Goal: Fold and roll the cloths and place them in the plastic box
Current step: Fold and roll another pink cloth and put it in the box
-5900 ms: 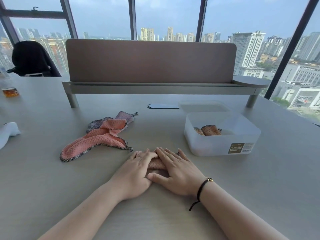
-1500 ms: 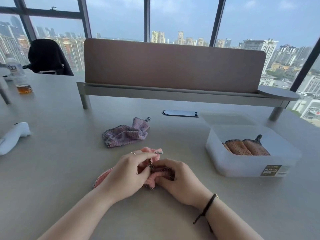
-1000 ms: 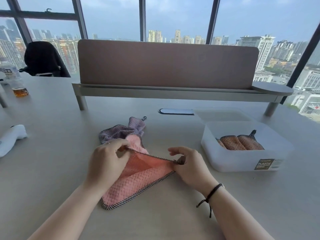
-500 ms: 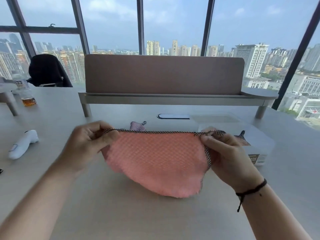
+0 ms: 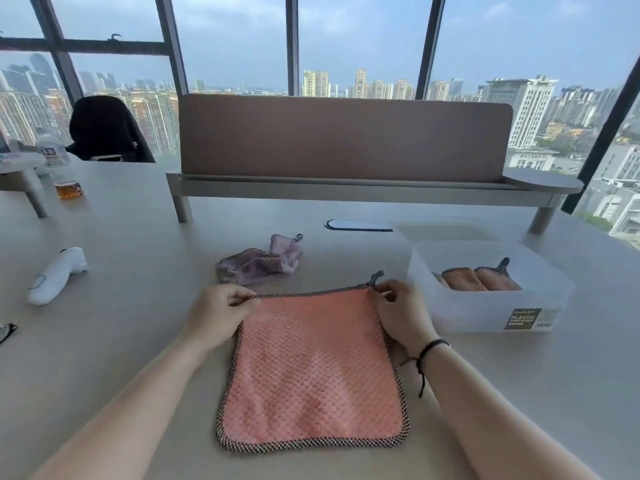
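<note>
Behind pink cloth (image 5: 313, 372) — purple cloth (image 5: 259, 261), box (image 5: 491, 306) rightward.

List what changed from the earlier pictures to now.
The pink cloth, bunched, then held up in the air, now lies spread flat on the table. The left hand and right hand still pinch its far corners. The purple cloth and plastic box stayed put.

High-rise office: long beige desk (image 5: 114, 237) bearing a brown fabric divider panel (image 5: 346, 140); floor-to-ceiling windows (image 5: 235, 43) behind it.
</note>
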{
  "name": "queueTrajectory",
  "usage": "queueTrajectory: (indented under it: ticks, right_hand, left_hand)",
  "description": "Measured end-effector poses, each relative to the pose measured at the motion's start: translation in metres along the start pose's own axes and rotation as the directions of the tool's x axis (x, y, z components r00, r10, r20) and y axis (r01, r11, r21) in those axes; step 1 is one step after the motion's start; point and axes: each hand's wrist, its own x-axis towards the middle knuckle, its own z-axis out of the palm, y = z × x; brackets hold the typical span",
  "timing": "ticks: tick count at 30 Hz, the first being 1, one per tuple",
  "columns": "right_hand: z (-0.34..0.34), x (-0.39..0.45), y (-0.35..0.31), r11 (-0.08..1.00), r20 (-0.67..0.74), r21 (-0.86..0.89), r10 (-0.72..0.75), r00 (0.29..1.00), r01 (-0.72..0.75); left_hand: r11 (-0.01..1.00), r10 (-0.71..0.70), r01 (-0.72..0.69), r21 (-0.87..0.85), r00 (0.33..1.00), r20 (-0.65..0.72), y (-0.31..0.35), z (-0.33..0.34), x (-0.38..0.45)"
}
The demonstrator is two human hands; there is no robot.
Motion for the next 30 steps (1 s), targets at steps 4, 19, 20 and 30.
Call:
queueTrajectory:
  ticks: [4,19,20,30]
  right_hand:
    - [0.010,0.009,0.011,0.967,-0.040,-0.236,-0.106,0.994,0.093]
    - [-0.006,-0.018,0.015,0.948,0.001,-0.213,-0.242,0.970,0.237]
    - [-0.012,-0.026,0.017,0.947,0.028,-0.200,-0.251,0.968,0.251]
    - [-0.068,-0.099,0.034,0.899,0.477,-0.080,-0.345,0.808,0.431]
  left_hand:
    - [0.976,0.140,-0.129,0.173,0.989,-0.055,-0.008,0.008,0.006]
    - [0.921,0.361,-0.353,0.162,0.933,-0.019,-0.019,-0.003,-0.022]
    - [0.920,0.369,-0.372,0.122,0.928,0.048,-0.019,-0.007,-0.031]
    - [0.844,0.428,-0.534,0.055,0.731,0.532,-0.012,-0.041,-0.111]
